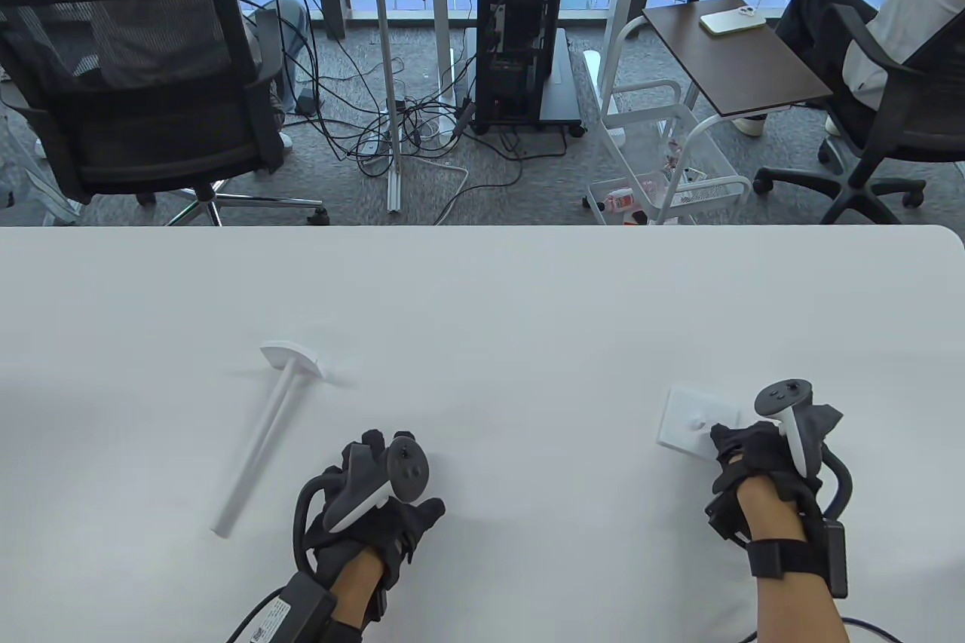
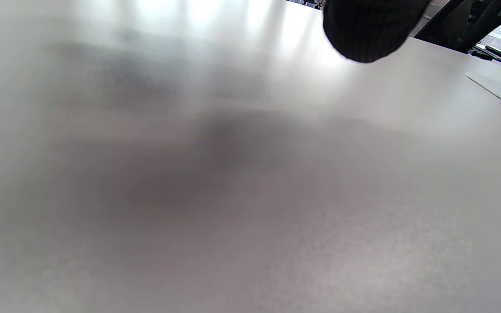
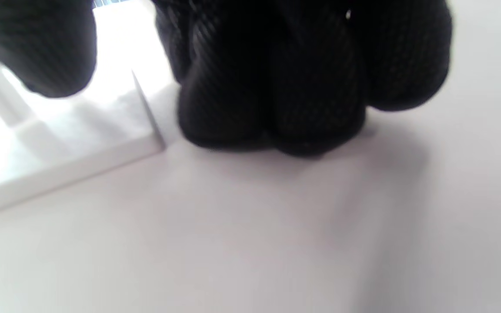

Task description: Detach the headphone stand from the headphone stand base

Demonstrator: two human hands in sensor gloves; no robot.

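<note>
The white headphone stand [image 1: 260, 439], a long rod with a flat curved top piece, lies on its side on the table at left, apart from the base. The white square base [image 1: 690, 421] lies flat at right, its short peg pointing up. My left hand [image 1: 384, 477] rests on the table right of the rod and holds nothing; one fingertip [image 2: 365, 30] shows in the left wrist view. My right hand [image 1: 735, 447] is at the base's near right corner. In the right wrist view its curled fingers [image 3: 276, 87] sit on the table beside the base [image 3: 59, 143], thumb over it.
The white table [image 1: 482, 296] ends at its far edge about mid-frame. Beyond it are office chairs, cables, a computer tower and a small cart. The base also shows at the right edge of the left wrist view [image 2: 498, 84].
</note>
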